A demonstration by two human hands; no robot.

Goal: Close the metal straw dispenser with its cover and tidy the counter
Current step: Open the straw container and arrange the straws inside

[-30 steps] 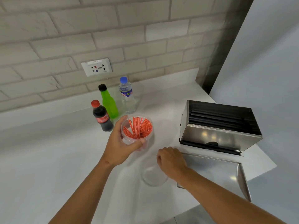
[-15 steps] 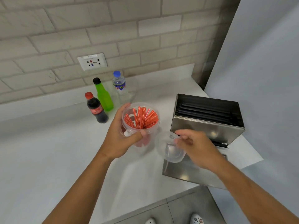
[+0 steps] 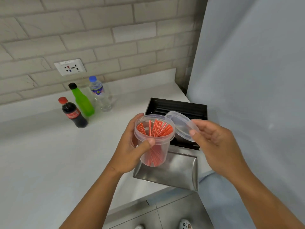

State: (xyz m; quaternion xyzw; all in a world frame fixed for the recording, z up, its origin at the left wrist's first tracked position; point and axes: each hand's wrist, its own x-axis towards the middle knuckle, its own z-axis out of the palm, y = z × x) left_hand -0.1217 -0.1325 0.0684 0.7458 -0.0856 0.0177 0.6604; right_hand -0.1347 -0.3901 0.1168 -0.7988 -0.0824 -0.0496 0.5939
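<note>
Straw dispenser [image 3: 176, 107] uncovered, black straws inside

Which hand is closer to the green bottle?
The left hand. It holds the clear tub of red straws, to the right of the green bottle and nearer the person. The right hand, holding the clear lid, is farther right, beyond the tub.

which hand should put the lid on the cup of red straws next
The right hand. It already pinches the clear lid, tilted right beside the cup's open rim. The left hand is wrapped around the cup, holding it upright above the counter, so it is better left steadying.
</note>
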